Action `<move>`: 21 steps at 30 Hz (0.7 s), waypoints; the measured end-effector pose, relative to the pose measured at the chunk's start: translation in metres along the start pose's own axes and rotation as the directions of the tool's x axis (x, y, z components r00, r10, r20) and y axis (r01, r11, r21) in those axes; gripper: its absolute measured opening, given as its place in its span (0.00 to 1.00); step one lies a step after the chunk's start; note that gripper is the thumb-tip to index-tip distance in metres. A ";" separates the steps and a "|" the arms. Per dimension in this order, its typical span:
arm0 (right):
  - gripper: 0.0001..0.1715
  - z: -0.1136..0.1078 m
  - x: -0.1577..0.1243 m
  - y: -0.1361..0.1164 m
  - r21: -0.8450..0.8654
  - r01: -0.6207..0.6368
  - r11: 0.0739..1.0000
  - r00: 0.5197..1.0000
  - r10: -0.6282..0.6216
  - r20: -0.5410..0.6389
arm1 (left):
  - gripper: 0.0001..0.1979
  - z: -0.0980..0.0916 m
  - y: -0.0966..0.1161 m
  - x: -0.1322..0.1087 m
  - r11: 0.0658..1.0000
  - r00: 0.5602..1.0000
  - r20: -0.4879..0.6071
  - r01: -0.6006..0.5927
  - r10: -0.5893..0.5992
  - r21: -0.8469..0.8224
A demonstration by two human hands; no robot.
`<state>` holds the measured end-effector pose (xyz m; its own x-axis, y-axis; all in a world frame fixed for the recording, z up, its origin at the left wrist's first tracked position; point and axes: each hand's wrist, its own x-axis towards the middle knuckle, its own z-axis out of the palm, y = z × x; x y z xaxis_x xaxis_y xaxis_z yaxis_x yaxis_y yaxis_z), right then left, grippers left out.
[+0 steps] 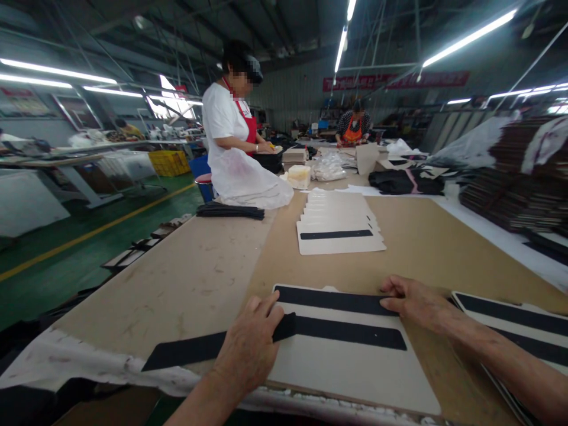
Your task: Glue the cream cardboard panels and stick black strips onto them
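Note:
A white card panel [350,367] with black strips lies on the brown table right in front of me. My left hand [251,346] pinches the left part of a long black strip [346,332] that runs across the panel and off its left edge. My right hand [415,303] rests flat on the panel's upper right corner, fingers stretched over the upper black strip [331,299]. A fanned stack of similar white panels [339,222] lies further up the table, the top one carrying one black strip.
More striped panels [515,322] lie at my right. A person in a white shirt and red apron [233,142] works at the table's left side; another person [352,127] sits at the far end. Dark stacked material [515,189] fills the right side. Black strips [231,210] lie near the left edge.

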<state>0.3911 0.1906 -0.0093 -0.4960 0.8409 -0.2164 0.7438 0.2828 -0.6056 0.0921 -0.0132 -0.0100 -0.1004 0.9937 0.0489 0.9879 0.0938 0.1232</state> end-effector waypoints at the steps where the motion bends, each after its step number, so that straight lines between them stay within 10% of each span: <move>1: 0.07 0.001 -0.001 0.000 -0.011 -0.013 1.000 1.000 0.013 -0.006 | 0.21 0.000 0.000 0.000 1.000 1.000 0.002 -0.002 0.002 0.003; 21: 0.07 0.006 -0.005 -0.004 -0.055 -0.050 0.997 0.997 0.047 -0.065 | 0.21 0.004 -0.003 0.001 1.000 1.000 -0.026 -0.015 0.015 -0.005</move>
<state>0.3875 0.1825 -0.0107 -0.4305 0.8816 -0.1937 0.7914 0.2654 -0.5506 0.0900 -0.0125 -0.0140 -0.0890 0.9931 0.0760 0.9888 0.0789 0.1270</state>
